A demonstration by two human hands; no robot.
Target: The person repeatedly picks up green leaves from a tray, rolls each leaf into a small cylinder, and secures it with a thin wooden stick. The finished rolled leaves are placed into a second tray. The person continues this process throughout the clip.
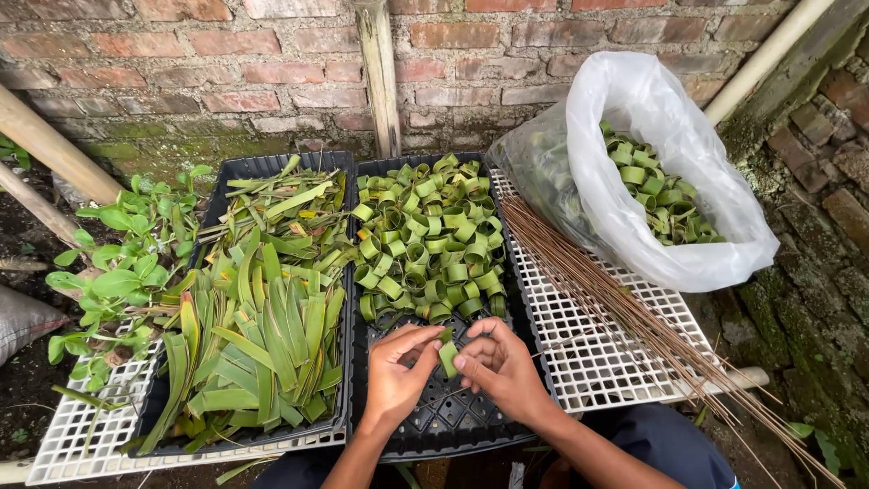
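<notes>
Brick walling, mossy near its foot, stood behind a white grid surface (597,362) that carried two black trays side by side. Both hands met over the bare near end of the right tray (444,421): the left hand (396,373) and right hand (501,369) each pinched a short green leaf strip (448,358) between thumb and fingertips, so both were closed on it. That strip stood roughly upright between them, its long axis pointing away from the person, with neither hand clearly nearer. Just beyond it, farther up the same tray, lay a heap of leaf rings (430,240), straight ahead of the hands. Cut leaves (262,335) filled the left tray (272,167), their blades mostly running lengthwise, away from the person. To the right, a bundle of thin brown sticks (615,308) lay diagonally across the grid, nearer the right hand. A translucent white plastic bag (634,136), open-mouthed and unlabelled as far as showed, sat at the far right corner holding more rings. Small green plants (118,263) grew at the left.
</notes>
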